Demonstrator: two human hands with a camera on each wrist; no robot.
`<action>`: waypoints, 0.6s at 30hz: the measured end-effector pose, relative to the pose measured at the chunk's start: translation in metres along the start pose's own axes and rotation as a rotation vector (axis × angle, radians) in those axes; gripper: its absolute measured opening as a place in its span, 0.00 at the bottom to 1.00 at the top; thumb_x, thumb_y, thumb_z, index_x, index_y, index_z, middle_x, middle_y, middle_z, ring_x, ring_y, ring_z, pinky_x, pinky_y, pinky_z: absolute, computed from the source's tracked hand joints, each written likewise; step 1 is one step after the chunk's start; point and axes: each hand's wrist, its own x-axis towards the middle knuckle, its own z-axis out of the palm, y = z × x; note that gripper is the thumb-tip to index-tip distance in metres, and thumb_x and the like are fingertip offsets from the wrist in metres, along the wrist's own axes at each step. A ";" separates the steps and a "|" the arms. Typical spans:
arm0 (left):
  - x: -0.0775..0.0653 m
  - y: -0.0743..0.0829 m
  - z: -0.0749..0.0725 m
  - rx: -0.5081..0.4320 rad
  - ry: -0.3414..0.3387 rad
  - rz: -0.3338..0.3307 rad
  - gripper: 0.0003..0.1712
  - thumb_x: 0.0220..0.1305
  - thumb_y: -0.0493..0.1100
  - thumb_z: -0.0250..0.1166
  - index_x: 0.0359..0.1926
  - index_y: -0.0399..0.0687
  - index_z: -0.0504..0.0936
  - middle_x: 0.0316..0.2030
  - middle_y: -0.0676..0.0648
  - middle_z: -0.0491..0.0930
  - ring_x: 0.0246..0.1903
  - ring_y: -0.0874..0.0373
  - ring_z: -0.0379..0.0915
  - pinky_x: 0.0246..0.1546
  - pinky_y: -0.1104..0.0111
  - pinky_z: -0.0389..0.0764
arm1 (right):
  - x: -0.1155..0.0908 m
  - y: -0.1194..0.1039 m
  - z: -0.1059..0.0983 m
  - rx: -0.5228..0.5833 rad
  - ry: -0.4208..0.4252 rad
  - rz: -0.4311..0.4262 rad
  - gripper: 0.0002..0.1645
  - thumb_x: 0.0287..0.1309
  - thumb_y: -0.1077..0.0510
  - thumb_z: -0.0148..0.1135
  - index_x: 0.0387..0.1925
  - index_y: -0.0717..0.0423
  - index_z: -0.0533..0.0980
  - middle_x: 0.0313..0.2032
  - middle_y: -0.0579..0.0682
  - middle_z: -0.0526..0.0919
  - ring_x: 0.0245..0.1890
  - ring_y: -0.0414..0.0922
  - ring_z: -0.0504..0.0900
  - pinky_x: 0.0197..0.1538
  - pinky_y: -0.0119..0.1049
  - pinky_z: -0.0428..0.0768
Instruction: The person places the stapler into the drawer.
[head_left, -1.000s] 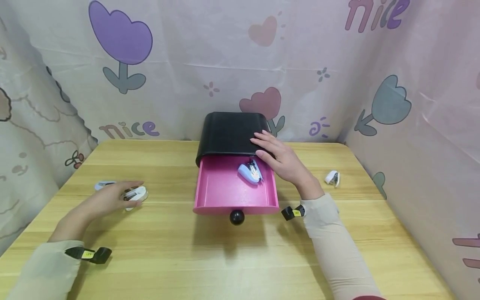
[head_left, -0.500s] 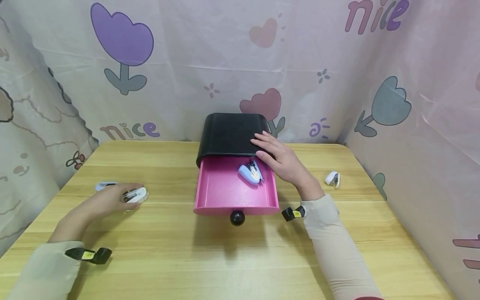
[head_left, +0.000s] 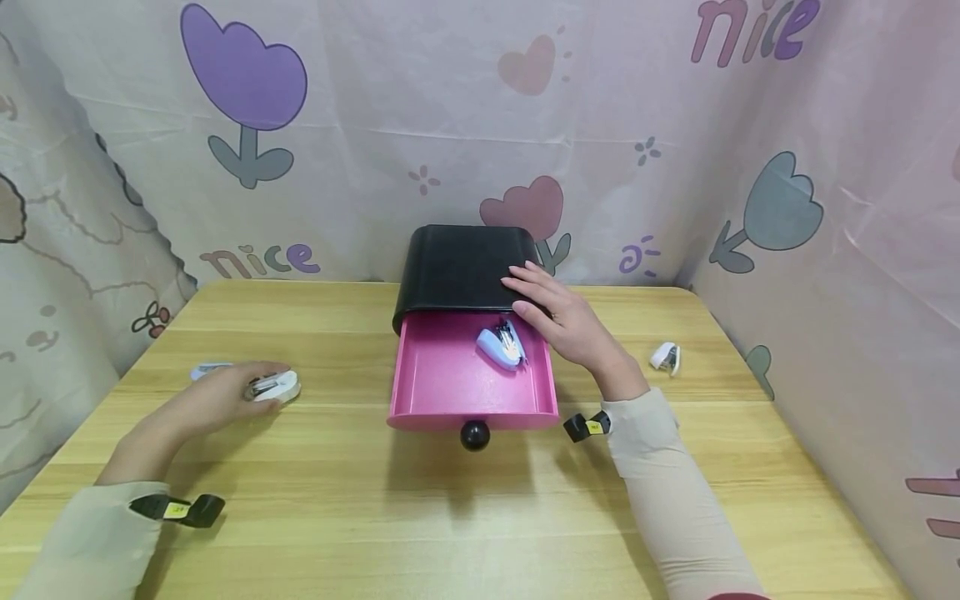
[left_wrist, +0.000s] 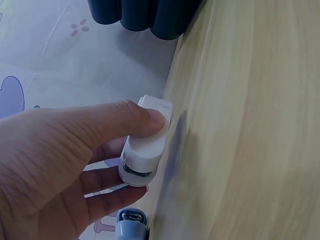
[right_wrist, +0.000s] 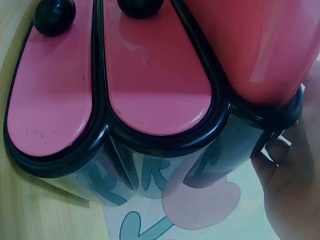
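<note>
My left hand (head_left: 202,404) pinches a small white stapler (head_left: 282,387) over the left side of the table. In the left wrist view the thumb lies along the top of that stapler (left_wrist: 150,140), with fingers curled beneath. Behind the hand, a light blue stapler (head_left: 206,369) is partly hidden. My right hand (head_left: 573,325) rests on the right top edge of a black drawer cabinet (head_left: 461,267), its fingers extended. The cabinet's pink top drawer (head_left: 431,387) is pulled out, and a light blue stapler (head_left: 501,346) lies in its back right part.
Another white stapler (head_left: 666,357) lies on the wooden table (head_left: 315,517) at the right. A round black knob (head_left: 474,436) sticks out from the drawer's front. Two lower pink drawers (right_wrist: 155,85) are closed. A printed curtain (head_left: 360,167) hangs behind the table.
The white stapler in my left hand has lifted slightly and shifted a little to the right. My right hand stays in place on the cabinet.
</note>
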 end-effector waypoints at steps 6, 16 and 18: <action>0.000 0.004 -0.001 0.007 0.011 0.000 0.30 0.59 0.43 0.70 0.61 0.36 0.75 0.46 0.39 0.82 0.37 0.54 0.74 0.39 0.57 0.76 | 0.000 -0.001 0.000 0.000 -0.001 -0.001 0.27 0.71 0.46 0.53 0.67 0.47 0.71 0.70 0.44 0.65 0.74 0.41 0.52 0.73 0.46 0.54; -0.001 0.023 -0.009 -0.021 0.011 0.009 0.30 0.62 0.42 0.67 0.63 0.37 0.73 0.51 0.34 0.79 0.44 0.46 0.75 0.45 0.49 0.76 | 0.000 -0.001 -0.001 -0.001 -0.010 0.003 0.27 0.71 0.45 0.52 0.68 0.46 0.70 0.70 0.44 0.65 0.74 0.41 0.51 0.73 0.46 0.53; -0.001 0.027 -0.011 -0.010 0.016 0.020 0.30 0.63 0.43 0.67 0.64 0.38 0.73 0.52 0.35 0.79 0.45 0.47 0.75 0.46 0.49 0.76 | 0.000 -0.001 -0.001 -0.005 -0.011 0.007 0.27 0.71 0.45 0.52 0.68 0.46 0.70 0.70 0.43 0.64 0.74 0.40 0.51 0.73 0.46 0.53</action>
